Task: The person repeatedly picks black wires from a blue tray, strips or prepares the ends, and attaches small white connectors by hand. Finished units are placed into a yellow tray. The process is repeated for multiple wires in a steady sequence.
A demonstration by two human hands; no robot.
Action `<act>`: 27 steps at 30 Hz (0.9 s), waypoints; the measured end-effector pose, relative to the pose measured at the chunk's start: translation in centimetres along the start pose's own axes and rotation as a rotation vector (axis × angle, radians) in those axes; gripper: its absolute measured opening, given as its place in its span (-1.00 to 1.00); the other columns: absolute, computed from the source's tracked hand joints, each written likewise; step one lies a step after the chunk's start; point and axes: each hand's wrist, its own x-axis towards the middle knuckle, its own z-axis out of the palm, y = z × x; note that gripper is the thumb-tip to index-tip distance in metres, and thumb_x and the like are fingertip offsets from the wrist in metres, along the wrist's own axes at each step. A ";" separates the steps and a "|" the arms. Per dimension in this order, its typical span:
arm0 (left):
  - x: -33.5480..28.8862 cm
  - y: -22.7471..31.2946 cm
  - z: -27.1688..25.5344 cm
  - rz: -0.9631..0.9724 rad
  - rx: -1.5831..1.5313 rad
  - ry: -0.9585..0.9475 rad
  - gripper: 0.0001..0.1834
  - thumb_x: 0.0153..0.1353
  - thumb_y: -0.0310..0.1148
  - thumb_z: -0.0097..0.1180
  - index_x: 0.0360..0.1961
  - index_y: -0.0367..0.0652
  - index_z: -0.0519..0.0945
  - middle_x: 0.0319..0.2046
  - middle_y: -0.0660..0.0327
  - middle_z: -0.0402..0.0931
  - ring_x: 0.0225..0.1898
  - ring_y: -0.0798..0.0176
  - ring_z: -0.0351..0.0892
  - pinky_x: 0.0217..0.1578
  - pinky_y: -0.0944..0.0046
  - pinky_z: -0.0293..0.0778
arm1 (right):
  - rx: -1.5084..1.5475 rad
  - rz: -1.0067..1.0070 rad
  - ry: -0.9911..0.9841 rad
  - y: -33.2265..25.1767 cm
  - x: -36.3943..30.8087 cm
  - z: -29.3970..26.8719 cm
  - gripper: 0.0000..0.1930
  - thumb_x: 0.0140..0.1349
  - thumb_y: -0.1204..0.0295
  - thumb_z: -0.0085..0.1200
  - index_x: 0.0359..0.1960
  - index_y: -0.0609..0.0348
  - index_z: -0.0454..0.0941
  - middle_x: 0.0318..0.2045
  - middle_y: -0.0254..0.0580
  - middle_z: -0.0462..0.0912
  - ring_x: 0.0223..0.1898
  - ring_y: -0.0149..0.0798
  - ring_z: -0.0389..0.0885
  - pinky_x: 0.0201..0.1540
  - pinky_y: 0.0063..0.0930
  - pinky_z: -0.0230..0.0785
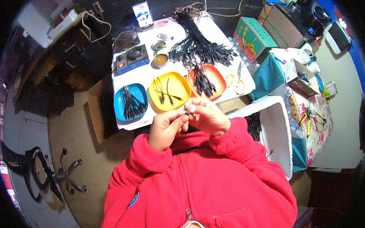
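Note:
My left hand [166,127] and my right hand [209,117] meet in front of my chest, at the near edge of the table. Both are closed, fingertips pinched together around something small, whitish and dark, that I cannot make out. Just beyond them are three trays. The orange-red tray [221,80] holds black cables [203,83] with slim plug ends. A few thin black leads [167,93] lie in the yellow tray [173,78]. On the left, the blue tray [117,105] contains a bunch of black cables [132,105].
On the white table [227,93], a large black cable bundle [199,44] lies behind the trays. Scissors [238,81] are at right, a tin of amber material [160,60] and blue device [132,60] at left. A white foam box [284,133] stands by my right arm.

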 end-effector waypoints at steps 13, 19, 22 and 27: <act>3.5 -2.2 -1.8 -0.026 -0.360 0.116 -0.83 0.32 -0.44 0.04 -0.31 -0.37 0.56 -0.59 0.29 0.44 -0.62 0.53 0.26 -0.61 0.56 0.15 | -1.946 -0.438 0.830 -17.1 11.1 -16.2 -0.82 0.09 0.40 0.10 -0.30 0.19 0.61 -0.31 0.15 0.62 -0.22 0.12 0.60 -0.12 -0.16 0.44; 3.8 -2.7 -2.9 -0.016 -0.375 0.166 -0.82 0.32 -0.42 0.04 -0.31 -0.36 0.55 -0.59 0.29 0.44 -0.62 0.52 0.27 -0.60 0.54 0.18 | -2.258 -0.179 0.859 -20.5 14.0 -21.7 -0.82 0.00 0.47 0.10 -0.37 0.29 0.65 -0.26 0.21 0.62 -0.17 0.10 0.63 -0.10 -0.16 0.50; 3.9 -2.9 -3.3 -0.015 -0.434 0.160 -0.82 0.33 -0.40 0.04 -0.31 -0.35 0.54 -0.58 0.28 0.45 -0.62 0.50 0.30 -0.59 0.52 0.21 | -2.357 -0.170 0.817 -20.4 14.1 -21.3 -0.82 -0.01 0.47 0.11 -0.39 0.30 0.65 -0.25 0.19 0.62 -0.19 0.10 0.63 -0.09 -0.16 0.50; 3.9 -2.6 -3.1 -0.002 -0.438 0.183 -0.81 0.34 -0.37 0.03 -0.29 -0.31 0.55 -0.49 0.21 0.54 -0.53 0.44 0.45 -0.49 0.48 0.38 | -2.026 -0.281 0.723 -22.6 10.8 -15.7 -0.79 -0.02 0.35 0.14 -0.44 0.25 0.67 -0.51 0.14 0.63 -0.38 0.09 0.66 -0.26 -0.16 0.49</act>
